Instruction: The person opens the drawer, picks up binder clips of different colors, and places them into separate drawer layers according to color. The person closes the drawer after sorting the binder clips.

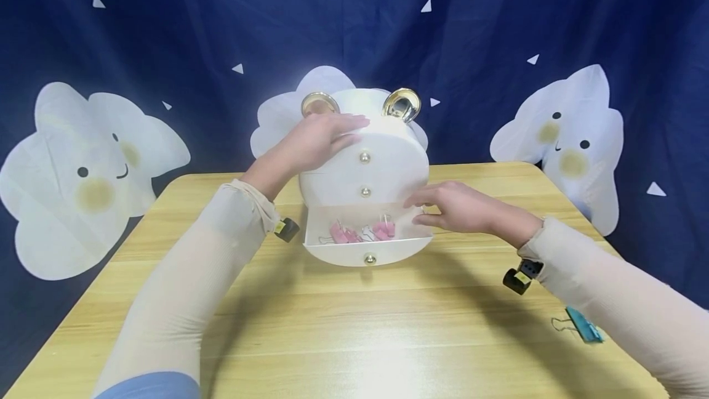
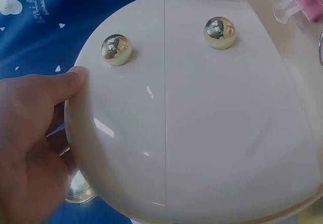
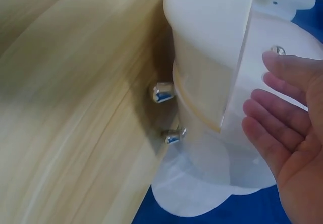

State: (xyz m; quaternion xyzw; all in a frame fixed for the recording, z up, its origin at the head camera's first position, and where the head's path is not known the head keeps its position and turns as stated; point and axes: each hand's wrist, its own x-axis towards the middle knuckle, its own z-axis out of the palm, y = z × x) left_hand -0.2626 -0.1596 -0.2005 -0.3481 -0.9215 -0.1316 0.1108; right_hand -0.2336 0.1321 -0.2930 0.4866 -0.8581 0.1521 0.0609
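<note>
A white rounded drawer box (image 1: 338,180) with gold ears and gold knobs stands on the table, its bottom drawer (image 1: 332,256) pulled out. Pink binder clips (image 1: 344,234) and a white one (image 1: 368,233) lie inside that drawer. My left hand (image 1: 324,137) rests on top of the box, its thumb at the front edge in the left wrist view. Beside the open drawer's right side is my right hand (image 1: 460,207), fingers loosely extended and thumb apart. In the right wrist view, nothing shows in its grasp.
A teal binder clip (image 1: 584,326) lies on the wooden table (image 1: 332,337) near the right forearm. Behind the table hangs a dark blue cloth (image 1: 221,29) with smiling clouds. Short gold feet (image 3: 162,93) hold the box off the tabletop.
</note>
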